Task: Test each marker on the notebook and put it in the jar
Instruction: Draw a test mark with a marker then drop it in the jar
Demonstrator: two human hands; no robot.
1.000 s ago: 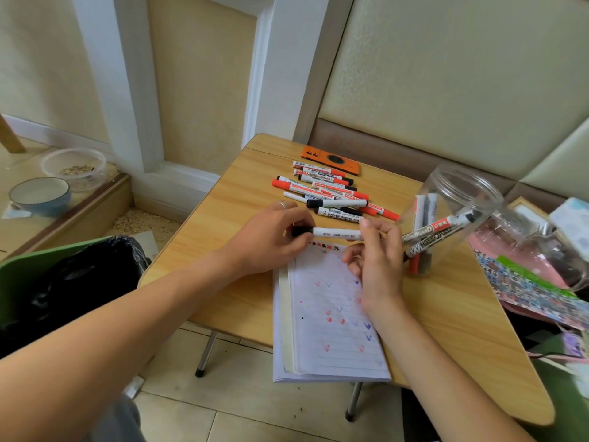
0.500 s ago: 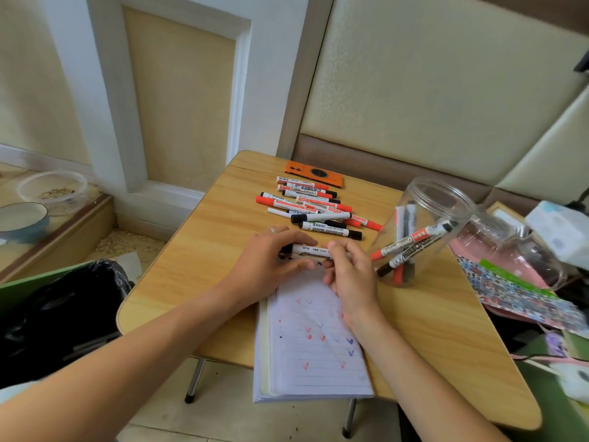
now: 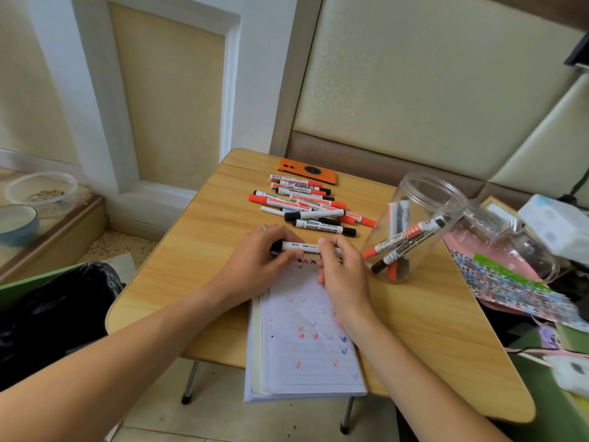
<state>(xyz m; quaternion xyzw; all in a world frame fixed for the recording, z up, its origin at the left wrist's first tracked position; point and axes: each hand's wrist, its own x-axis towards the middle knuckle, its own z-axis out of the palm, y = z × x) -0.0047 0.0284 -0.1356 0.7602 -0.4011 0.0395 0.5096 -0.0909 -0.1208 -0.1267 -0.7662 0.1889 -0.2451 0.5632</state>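
While both hands pinch one black-capped whiteboard marker level over the notebook top edge, left hand at its cap, right hand on the barrel, the step looks like uncapping or recapping. Next: test stroke or drop into the clear jar just right.

One marker in the jar reads "WHITEBOARD"; a marker lying on the table reads "WHITEBOARD MARKER".

A home room: small folding table against a padded wall, pet bowls nearby.
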